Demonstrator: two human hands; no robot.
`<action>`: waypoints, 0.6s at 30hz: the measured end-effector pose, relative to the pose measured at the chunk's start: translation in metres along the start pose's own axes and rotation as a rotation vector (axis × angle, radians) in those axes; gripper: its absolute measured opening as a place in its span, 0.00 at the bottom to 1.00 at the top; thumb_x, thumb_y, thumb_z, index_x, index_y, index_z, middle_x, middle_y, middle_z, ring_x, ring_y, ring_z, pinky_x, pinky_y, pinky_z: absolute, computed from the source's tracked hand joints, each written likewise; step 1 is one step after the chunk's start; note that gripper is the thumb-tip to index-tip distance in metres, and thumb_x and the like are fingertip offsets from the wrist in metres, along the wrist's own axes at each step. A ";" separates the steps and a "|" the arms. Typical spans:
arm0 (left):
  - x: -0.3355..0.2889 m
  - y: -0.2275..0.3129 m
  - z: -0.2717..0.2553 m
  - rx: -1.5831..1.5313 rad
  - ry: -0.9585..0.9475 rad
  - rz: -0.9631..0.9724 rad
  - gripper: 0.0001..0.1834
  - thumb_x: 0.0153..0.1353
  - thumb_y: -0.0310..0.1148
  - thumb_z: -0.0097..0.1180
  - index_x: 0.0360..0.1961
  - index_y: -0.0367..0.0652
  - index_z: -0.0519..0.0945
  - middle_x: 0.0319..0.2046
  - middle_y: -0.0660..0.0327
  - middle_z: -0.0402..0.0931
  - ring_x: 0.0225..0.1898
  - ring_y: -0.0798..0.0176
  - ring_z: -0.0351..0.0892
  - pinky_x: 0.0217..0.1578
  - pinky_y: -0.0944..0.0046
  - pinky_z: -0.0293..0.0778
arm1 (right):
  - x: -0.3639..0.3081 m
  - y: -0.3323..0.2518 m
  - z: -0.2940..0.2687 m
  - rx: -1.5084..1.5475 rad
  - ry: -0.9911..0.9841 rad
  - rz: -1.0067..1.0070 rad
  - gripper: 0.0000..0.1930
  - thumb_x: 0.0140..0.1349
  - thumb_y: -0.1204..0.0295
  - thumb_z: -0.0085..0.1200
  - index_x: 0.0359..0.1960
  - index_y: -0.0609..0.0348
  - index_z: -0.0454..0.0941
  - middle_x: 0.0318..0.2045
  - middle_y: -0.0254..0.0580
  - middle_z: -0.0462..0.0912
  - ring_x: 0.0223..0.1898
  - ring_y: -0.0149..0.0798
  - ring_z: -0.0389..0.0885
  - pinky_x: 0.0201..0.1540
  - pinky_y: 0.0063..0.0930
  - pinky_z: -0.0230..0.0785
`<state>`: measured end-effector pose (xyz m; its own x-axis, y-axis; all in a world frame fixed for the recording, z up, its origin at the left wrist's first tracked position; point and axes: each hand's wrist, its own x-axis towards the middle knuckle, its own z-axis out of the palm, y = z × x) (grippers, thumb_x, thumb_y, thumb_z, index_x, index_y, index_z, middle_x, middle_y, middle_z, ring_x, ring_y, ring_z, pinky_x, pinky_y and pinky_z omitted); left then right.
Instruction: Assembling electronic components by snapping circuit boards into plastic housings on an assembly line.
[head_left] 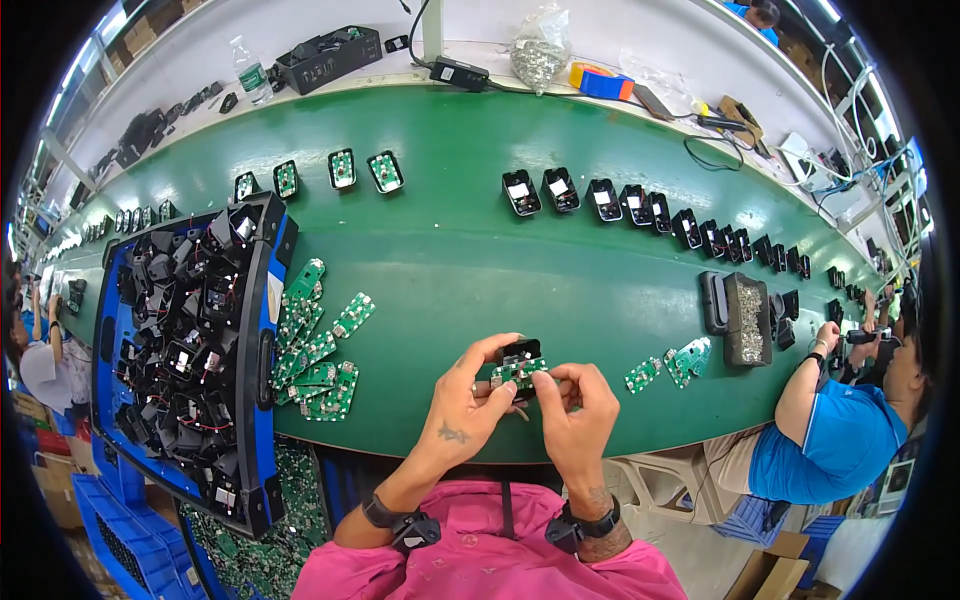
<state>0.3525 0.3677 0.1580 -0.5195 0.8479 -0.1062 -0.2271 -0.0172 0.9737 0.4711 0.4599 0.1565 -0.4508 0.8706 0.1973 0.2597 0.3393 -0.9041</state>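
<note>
Over the front of the green bench, my left hand (462, 412) is closed round a small black plastic housing (522, 349). A green circuit board (515, 373) lies across the housing's near end, and my left thumb presses on it. My right hand (580, 410) pinches the board's right end between thumb and fingers. Whether the board is seated inside the housing cannot be made out. Left of my hands is a pile of loose green circuit boards (310, 352). A few more boards (686, 362) lie to the right.
At left stands a blue crate (262, 385) heaped with black housings. Rows of housings (604, 200) line the bench's far side, some with boards (342, 170). To the right is a tray of small metal parts (748, 325). Beyond it sits a person in blue (845, 435).
</note>
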 end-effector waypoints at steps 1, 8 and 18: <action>0.000 0.000 0.001 -0.002 -0.001 -0.002 0.29 0.64 0.16 0.51 0.66 0.40 0.67 0.57 0.53 0.71 0.48 0.63 0.82 0.42 0.68 0.84 | -0.001 -0.007 -0.003 0.052 -0.016 -0.045 0.04 0.62 0.78 0.63 0.33 0.67 0.81 0.23 0.30 0.76 0.24 0.20 0.69 0.25 0.17 0.60; -0.003 0.005 0.005 0.274 -0.017 0.104 0.28 0.64 0.15 0.51 0.66 0.40 0.69 0.56 0.54 0.71 0.48 0.65 0.82 0.45 0.67 0.84 | 0.005 -0.003 0.000 0.251 -0.171 -0.152 0.06 0.64 0.81 0.60 0.40 0.69 0.83 0.30 0.35 0.79 0.27 0.22 0.72 0.26 0.15 0.62; -0.013 0.018 0.012 0.284 0.134 0.231 0.26 0.60 0.14 0.55 0.61 0.38 0.74 0.57 0.53 0.72 0.46 0.66 0.83 0.43 0.69 0.81 | -0.004 -0.008 -0.009 0.189 -0.120 -0.103 0.02 0.66 0.80 0.56 0.36 0.67 0.79 0.32 0.40 0.79 0.29 0.29 0.76 0.28 0.25 0.68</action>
<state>0.3648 0.3630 0.1791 -0.6372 0.7619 0.1158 0.1359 -0.0368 0.9900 0.4788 0.4567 0.1659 -0.5679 0.7824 0.2558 0.0480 0.3417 -0.9386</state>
